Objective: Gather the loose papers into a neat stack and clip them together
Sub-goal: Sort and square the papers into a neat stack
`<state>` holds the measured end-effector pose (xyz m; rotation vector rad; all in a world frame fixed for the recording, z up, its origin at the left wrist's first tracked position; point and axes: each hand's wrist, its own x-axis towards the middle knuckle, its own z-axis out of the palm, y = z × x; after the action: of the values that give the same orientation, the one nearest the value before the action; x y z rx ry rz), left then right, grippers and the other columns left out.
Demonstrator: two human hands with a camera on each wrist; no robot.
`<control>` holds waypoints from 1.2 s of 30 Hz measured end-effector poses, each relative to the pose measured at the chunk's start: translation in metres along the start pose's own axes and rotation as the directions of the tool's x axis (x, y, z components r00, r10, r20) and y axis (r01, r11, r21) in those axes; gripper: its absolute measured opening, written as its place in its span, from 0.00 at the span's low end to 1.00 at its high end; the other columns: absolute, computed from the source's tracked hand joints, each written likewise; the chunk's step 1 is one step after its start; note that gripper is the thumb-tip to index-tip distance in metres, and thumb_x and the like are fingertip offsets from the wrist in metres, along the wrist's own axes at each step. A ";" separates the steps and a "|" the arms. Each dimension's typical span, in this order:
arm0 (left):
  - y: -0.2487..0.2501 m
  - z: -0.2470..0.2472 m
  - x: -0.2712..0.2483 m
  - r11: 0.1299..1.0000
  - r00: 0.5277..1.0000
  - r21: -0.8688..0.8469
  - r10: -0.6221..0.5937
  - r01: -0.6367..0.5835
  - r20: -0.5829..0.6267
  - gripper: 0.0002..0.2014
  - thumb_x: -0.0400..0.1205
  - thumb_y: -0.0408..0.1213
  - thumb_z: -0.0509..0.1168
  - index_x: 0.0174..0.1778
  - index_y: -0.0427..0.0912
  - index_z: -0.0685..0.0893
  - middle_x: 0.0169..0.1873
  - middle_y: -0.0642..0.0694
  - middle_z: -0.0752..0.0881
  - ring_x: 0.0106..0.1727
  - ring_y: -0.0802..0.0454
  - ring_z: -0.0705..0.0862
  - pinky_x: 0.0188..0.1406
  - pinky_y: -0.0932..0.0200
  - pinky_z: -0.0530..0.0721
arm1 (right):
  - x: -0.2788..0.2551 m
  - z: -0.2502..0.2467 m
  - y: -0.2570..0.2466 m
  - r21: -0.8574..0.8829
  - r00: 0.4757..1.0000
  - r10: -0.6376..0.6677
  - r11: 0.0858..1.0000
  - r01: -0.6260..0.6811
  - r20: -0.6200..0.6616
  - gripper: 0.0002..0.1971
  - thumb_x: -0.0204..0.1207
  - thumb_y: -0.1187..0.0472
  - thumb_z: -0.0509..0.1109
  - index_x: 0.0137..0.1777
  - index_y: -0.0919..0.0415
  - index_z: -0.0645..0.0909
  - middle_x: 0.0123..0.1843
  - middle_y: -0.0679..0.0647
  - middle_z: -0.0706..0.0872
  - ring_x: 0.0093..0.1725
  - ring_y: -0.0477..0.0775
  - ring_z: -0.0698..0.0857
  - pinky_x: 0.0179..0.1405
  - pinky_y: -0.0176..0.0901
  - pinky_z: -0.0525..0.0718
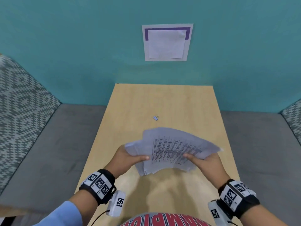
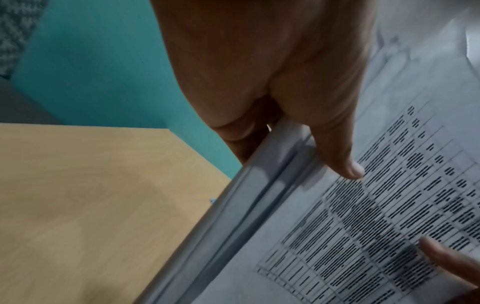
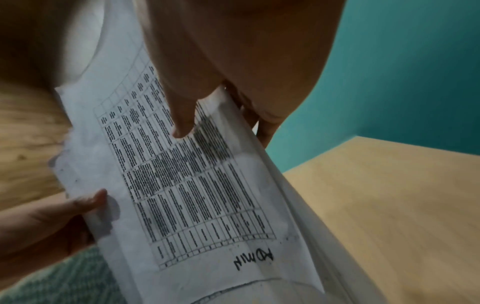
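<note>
Papers (image 1: 171, 149) are held above the counter (image 1: 162, 98), lifted clear of its surface, on the near side of the binder clip (image 1: 156, 118). The clip lies alone on the counter, well apart from the sheets and beyond their far edge.

Your left hand (image 1: 128, 158) grips the left edge of the papers: the thumb lies on top of the printed sheet and the fingers (image 2: 239, 127) curl underneath. Your right hand (image 1: 206, 162) grips the right edge the same way, thumb on top, fingers below. Both hands are clamped on the papers.

The sheets are not yet square. Edges fan out at the left and along the near side, and the bundle bows upward between your hands.

To square the bundle:
1. Loosen both grips slightly so the sheets can slide against one another.
2. Turn the bundle upright and tap its long edge on the counter, short of the clip.
3. Rotate it and tap a short edge likewise.
4. Check that no corner protrudes before you reach for the clip.

Do not squeeze hard; a tight grip probably locks the offset in place.
</note>
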<state>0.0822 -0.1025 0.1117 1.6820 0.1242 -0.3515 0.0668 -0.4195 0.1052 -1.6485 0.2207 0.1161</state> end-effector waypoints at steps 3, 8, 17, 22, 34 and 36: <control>-0.014 -0.001 0.000 0.990 0.999 0.143 -0.019 0.014 0.031 0.10 0.78 0.30 0.83 0.47 0.51 0.98 0.46 0.52 0.98 0.46 0.59 0.93 0.48 0.63 0.86 | -0.004 0.000 0.011 -0.005 0.996 0.082 0.997 -0.082 -0.022 0.10 0.74 0.69 0.83 0.36 0.56 0.89 0.27 0.45 0.92 0.32 0.37 0.93 0.33 0.21 0.81; 0.003 -0.005 0.000 0.998 0.997 0.045 0.055 -0.052 -0.056 0.15 0.76 0.28 0.85 0.57 0.44 0.96 0.52 0.52 0.99 0.51 0.62 0.96 0.48 0.68 0.90 | -0.001 -0.005 -0.001 -0.009 0.999 0.042 0.999 -0.042 -0.031 0.11 0.77 0.65 0.82 0.34 0.52 0.89 0.27 0.40 0.93 0.29 0.36 0.90 0.38 0.23 0.82; -0.021 -0.005 -0.001 0.981 0.999 0.191 -0.003 0.013 -0.050 0.10 0.76 0.38 0.85 0.52 0.45 0.98 0.51 0.41 0.98 0.47 0.54 0.91 0.51 0.45 0.89 | -0.010 -0.002 0.017 -0.142 0.995 0.085 0.987 -0.076 0.055 0.06 0.78 0.68 0.81 0.49 0.58 0.95 0.47 0.55 0.98 0.51 0.58 0.95 0.52 0.58 0.89; 0.001 -0.008 0.000 0.995 0.992 0.070 0.072 -0.065 -0.099 0.16 0.77 0.32 0.85 0.60 0.45 0.95 0.54 0.53 0.99 0.54 0.62 0.96 0.50 0.65 0.92 | -0.007 -0.006 -0.010 0.028 0.999 0.036 0.999 -0.035 -0.031 0.08 0.76 0.69 0.82 0.51 0.58 0.93 0.45 0.42 0.98 0.43 0.35 0.95 0.42 0.22 0.86; 0.000 0.000 0.003 0.999 0.990 0.016 0.033 -0.031 -0.136 0.14 0.77 0.33 0.85 0.57 0.46 0.95 0.54 0.52 0.99 0.55 0.59 0.96 0.52 0.63 0.93 | -0.003 0.003 -0.005 0.024 0.997 -0.051 0.998 0.053 -0.058 0.09 0.75 0.67 0.83 0.47 0.50 0.93 0.42 0.39 0.97 0.43 0.37 0.95 0.44 0.24 0.88; 0.006 -0.003 0.002 0.999 0.993 -0.017 0.027 -0.029 -0.118 0.14 0.77 0.32 0.85 0.57 0.43 0.95 0.53 0.52 0.99 0.54 0.60 0.97 0.49 0.64 0.93 | -0.004 0.001 -0.012 0.035 0.995 -0.074 0.996 0.076 -0.062 0.08 0.74 0.66 0.84 0.51 0.54 0.94 0.45 0.42 0.98 0.45 0.36 0.95 0.47 0.26 0.89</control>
<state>0.0860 -0.1004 0.1169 1.6839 0.1902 -0.2292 0.0657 -0.4176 0.1175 -1.6220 0.2059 0.0052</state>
